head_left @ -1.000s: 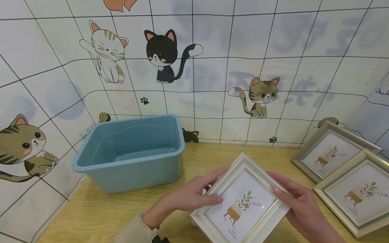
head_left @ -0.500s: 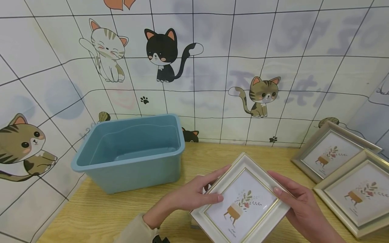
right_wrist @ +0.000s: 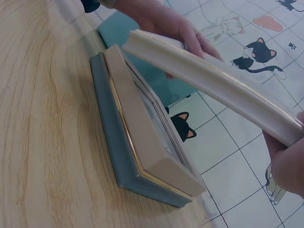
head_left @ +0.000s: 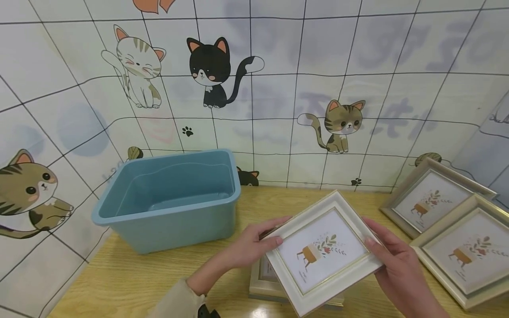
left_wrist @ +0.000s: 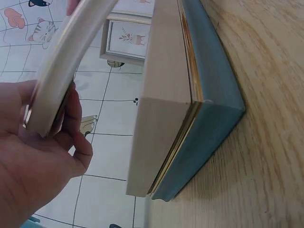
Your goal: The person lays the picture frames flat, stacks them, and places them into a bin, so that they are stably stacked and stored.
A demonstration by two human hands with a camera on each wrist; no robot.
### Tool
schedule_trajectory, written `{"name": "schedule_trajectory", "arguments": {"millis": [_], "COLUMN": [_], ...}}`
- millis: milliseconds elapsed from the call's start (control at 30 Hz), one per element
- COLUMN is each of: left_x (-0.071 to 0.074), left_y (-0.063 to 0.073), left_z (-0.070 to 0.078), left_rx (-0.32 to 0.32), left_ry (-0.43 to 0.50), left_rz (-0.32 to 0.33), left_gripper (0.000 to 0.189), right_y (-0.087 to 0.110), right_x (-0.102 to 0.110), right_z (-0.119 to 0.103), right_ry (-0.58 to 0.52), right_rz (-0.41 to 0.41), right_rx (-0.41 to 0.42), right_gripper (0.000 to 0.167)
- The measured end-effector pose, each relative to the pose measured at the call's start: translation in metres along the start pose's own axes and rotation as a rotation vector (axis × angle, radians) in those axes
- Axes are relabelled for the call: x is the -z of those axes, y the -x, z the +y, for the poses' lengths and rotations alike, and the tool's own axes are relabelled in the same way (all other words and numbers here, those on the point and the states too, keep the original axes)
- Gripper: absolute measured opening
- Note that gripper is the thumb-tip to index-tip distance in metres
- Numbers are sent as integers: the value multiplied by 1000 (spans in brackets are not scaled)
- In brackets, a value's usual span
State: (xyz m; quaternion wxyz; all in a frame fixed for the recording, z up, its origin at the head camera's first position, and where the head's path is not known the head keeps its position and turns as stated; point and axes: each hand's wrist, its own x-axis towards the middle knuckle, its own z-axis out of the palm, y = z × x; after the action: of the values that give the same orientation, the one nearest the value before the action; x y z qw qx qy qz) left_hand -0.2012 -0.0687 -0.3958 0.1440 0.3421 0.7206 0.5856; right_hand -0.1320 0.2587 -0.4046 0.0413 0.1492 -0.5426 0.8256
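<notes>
A white picture frame with a thin gold inner line and a flower-pot print is held up by both hands. My left hand grips its upper left edge, thumb on the front and fingers behind. At the opposite edge my right hand grips it the same way. Beneath it, partly hidden, a beige picture frame lies on top of a blue-grey frame on the table. In the right wrist view the white frame hangs tilted, apart from that stack.
A blue plastic tub stands at the back left by the cat-patterned wall. Against the right side lean a silver-grey frame and, before it, a champagne-coloured frame. The table has a light wood grain.
Both hands have turned the white frame and raised it slightly, so its print sits more level. More of the stacked frames underneath shows now.
</notes>
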Motion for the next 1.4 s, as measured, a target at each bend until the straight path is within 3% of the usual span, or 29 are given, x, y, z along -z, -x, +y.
{"name": "schedule_trajectory", "arguments": {"millis": [200,333,433,600,700,900,1067,1200,1400], "left_x": [2,3,4,5,6,6,7,6,7], "left_y": [-8,-12,-14,-16,-16,-18,-20,-20,-22], "left_z": [-4,-6,-8,-11,-13,-22,-32,-38,-45], "left_rx": [20,60,95,140,163,208,258,287,264], "left_ry": [5,66,78,-5,-17,-65,-132,-167,-224], "left_rz": [116,215,307,451,491,529,520,508,503], "left_gripper": [43,37,32,24,24,24,21,21,20], "right_y": [0,3,7,13,16,20,20,20,17], "right_x": [-2,-2,-4,-11,-15,-18,-17,-14,-9], "right_z": [3,5,7,13,15,16,19,21,26], "right_ry": [15,84,262,642,707,726,723,740,795], "right_rz": [103,189,246,282,261,157,76,5,-46], "right_rx": [-22,-127,-194,-230,-279,-411,-499,-492,-469], "right_gripper": [48,48,46,52,58,65,71,72,72]}}
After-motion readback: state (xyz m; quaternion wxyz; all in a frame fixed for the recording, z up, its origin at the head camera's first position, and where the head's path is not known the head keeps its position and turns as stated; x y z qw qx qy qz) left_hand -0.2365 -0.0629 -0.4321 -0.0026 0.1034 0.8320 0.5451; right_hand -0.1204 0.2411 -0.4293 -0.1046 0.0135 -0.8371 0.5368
